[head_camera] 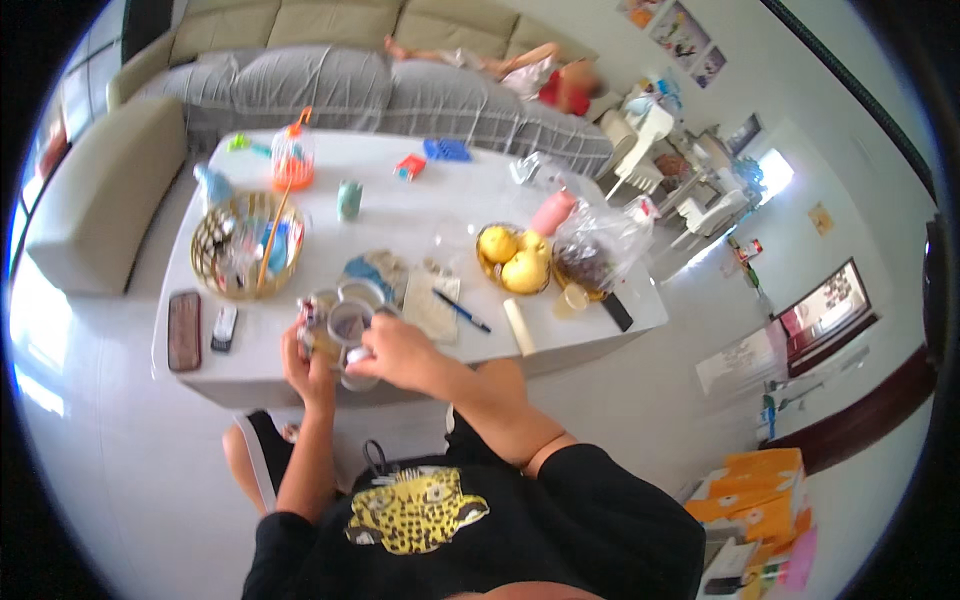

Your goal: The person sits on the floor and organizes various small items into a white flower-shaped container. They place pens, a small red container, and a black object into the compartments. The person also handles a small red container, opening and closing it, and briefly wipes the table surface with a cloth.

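Note:
Near the table's front edge, my left hand (309,367) grips the left side of a cluster of round cup-like containers (350,321). The front cup has a pale rim and dark contents that I cannot make out. My right hand (401,352) reaches in from the right, its fingers closed around a small white piece (358,355) on the cluster's right side; my fingers partly hide it. Just behind the cluster lies a crumpled blue and beige cloth (379,271). To the right are a sheet of paper (433,306) and a dark blue pen (462,310).
A woven basket of small items (201,259), a phone (184,331) and a remote (224,328) are at left. At right are a fruit basket (480,262), a plastic cup (571,301) and a cream cylinder (519,327). A person (551,79) lies on the sofa.

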`<act>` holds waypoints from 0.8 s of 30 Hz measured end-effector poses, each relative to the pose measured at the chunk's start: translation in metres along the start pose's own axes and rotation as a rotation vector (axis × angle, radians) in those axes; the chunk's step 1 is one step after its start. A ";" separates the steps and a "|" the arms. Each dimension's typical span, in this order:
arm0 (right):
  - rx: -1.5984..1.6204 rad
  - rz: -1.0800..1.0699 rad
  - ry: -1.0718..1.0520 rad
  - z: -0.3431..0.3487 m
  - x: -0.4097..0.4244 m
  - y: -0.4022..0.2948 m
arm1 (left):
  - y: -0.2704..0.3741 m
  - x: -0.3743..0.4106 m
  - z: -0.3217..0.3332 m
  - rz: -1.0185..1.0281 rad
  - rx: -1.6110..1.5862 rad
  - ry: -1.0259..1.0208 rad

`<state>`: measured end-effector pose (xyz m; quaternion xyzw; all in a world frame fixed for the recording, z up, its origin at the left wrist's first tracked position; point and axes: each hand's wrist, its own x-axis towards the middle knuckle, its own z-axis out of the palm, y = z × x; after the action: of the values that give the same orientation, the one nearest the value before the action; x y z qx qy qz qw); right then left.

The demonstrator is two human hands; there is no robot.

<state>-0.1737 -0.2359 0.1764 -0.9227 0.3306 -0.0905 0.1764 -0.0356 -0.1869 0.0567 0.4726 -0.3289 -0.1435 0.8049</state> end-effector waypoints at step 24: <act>-0.103 -0.282 0.418 0.044 -0.045 0.010 | -0.004 -0.007 -0.005 -0.119 -0.140 -0.030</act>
<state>-0.2009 -0.2023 0.1297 -0.9287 0.2321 -0.2858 0.0428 -0.0371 -0.1815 0.0490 0.4319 -0.3013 -0.2208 0.8209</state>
